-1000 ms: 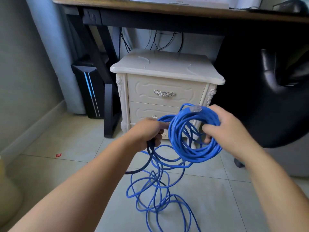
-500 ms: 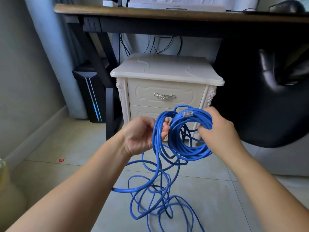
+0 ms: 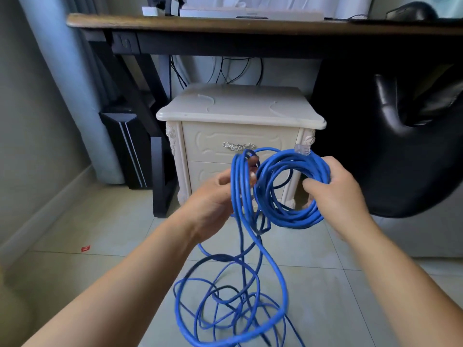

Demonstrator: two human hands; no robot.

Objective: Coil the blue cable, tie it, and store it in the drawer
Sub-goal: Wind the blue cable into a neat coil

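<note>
A coil of the blue cable [image 3: 292, 216] hangs in front of me, and my right hand [image 3: 335, 194] grips its right side. A clear plug [image 3: 302, 149] sticks out at the top of the coil. My left hand [image 3: 218, 199] holds a tall loop of the same cable just left of the coil, palm turned up. The loose length drops from both hands into a tangle on the floor tiles [image 3: 225, 309]. Behind the hands stands a cream nightstand [image 3: 238, 108], its upper drawer [image 3: 213, 144] closed, with a silver handle [image 3: 236, 146].
A dark wooden desk [image 3: 175, 22] spans the top, with a black leg [image 3: 160, 171] left of the nightstand. A black computer tower [image 3: 125, 146] stands by the wall. A black chair [image 3: 400, 146] fills the right. A small red scrap [image 3: 85, 249] lies on the tiles.
Both hands have risen a little. My left hand has brought a new loop up beside the coil, and more loose cable has lifted off the floor.
</note>
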